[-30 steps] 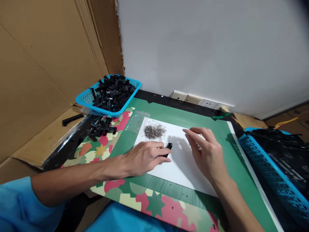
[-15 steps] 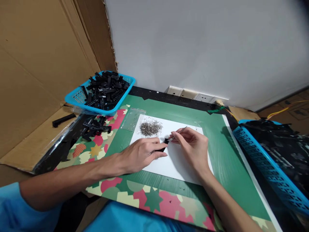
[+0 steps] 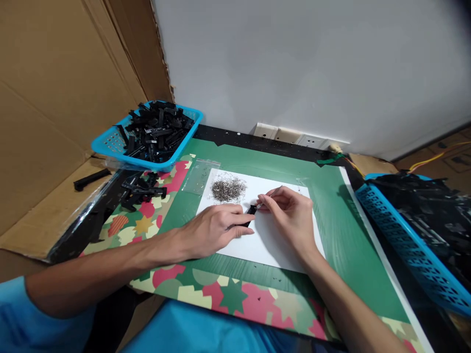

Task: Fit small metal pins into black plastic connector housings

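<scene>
My left hand (image 3: 219, 228) rests on the white sheet (image 3: 274, 245), its thumb and fingers closed round a small black plastic part (image 3: 252, 210). One end of that part sticks out past the fingertips. Pinched in my right hand (image 3: 292, 215) is a thin metal tool, seemingly tweezers (image 3: 259, 203), mostly hidden by the fingers. Its tip is at the exposed end of the black part; whether they touch I cannot tell. Just beyond my left hand lies a heap of tiny metal pieces (image 3: 228, 189), too small to make out singly.
A blue basket (image 3: 101, 145) full of black plastic parts stands at the back left, with a loose pile of parts (image 3: 142, 190) before it. Another blue basket (image 3: 408, 240) of black parts is on the right. A clear zip bag (image 3: 200, 176) lies beside the sheet.
The view has shifted slightly. My right hand has tilted, so the tool's rear end no longer shows above the fingers. My left hand keeps hold of the black part.
</scene>
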The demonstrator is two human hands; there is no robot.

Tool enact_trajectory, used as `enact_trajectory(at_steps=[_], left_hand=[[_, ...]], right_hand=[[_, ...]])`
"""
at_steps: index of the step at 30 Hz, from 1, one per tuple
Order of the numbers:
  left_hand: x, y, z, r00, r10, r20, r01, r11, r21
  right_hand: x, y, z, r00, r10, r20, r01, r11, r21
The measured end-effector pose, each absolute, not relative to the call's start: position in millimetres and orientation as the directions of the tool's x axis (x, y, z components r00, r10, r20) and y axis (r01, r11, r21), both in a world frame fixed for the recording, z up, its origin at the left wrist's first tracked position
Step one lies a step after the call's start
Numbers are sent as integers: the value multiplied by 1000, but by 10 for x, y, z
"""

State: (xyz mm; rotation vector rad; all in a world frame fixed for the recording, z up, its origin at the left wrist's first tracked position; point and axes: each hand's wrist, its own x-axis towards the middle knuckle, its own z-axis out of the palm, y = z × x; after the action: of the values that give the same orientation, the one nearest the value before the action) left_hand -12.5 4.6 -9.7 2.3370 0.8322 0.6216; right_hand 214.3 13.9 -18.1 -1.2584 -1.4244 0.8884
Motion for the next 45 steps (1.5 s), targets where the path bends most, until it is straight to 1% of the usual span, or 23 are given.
enact_trajectory(at_steps=[4, 6, 9, 17, 21, 25, 28, 30, 32, 34, 36, 37, 39, 41, 43, 45], left_hand=[[-128, 47, -113, 684, 695, 223, 392, -608, 691], [-128, 53, -110, 667, 717, 200, 383, -561, 734], [-125, 68, -106, 634, 755, 170, 369, -488, 791], [-132, 101, -179, 621, 768, 157, 349, -450, 822], [-132, 103, -163, 624, 767, 151, 343, -442, 829], [-130, 94, -104, 590, 797, 132, 367, -411, 835], [-136, 75, -74, 524, 839, 147, 360, -375, 854], [-142, 64, -65, 468, 867, 170, 355, -360, 863], [-148, 63, -56, 392, 896, 207, 332, -348, 877], [-149, 74, -45, 319, 914, 249, 284, -343, 896], [-141, 85, -33, 272, 926, 263, 236, -329, 914], [-133, 86, -29, 265, 931, 252, 222, -314, 923], [-113, 76, -29, 286, 934, 215, 217, -282, 935], [-96, 54, -37, 332, 924, 189, 229, -273, 934], [-88, 32, -45, 373, 910, 183, 246, -287, 926], [-88, 19, -45, 385, 904, 187, 260, -300, 918]], right_hand=[[2140, 140, -187, 26, 983, 181, 209, 171, -963], [2137, 135, -198, 26, 984, 178, 190, 170, -967], [2133, 131, -207, 39, 981, 188, 208, 176, -962], [2124, 158, -173, -11, 977, 214, 293, 208, -933], [2107, 158, -199, -8, 977, 213, 280, 207, -938], [2129, 159, -132, 50, 963, 264, 211, 248, -946], [2240, 163, 4, 172, 918, 358, 254, 310, -916], [2353, 172, 92, 230, 873, 431, 359, 335, -871], [2472, 191, 149, 242, 831, 502, 487, 343, -803], [2577, 220, 164, 210, 806, 553, 607, 336, -720], [2666, 255, 148, 115, 822, 558, 724, 315, -614], [2707, 272, 135, 33, 846, 532, 780, 311, -543], [2785, 298, 113, -156, 892, 424, 861, 333, -385], [2857, 310, 110, -294, 905, 306, 884, 379, -272], [2910, 306, 127, -345, 904, 251, 880, 405, -249], [2937, 293, 152, -363, 902, 232, 868, 418, -266]])
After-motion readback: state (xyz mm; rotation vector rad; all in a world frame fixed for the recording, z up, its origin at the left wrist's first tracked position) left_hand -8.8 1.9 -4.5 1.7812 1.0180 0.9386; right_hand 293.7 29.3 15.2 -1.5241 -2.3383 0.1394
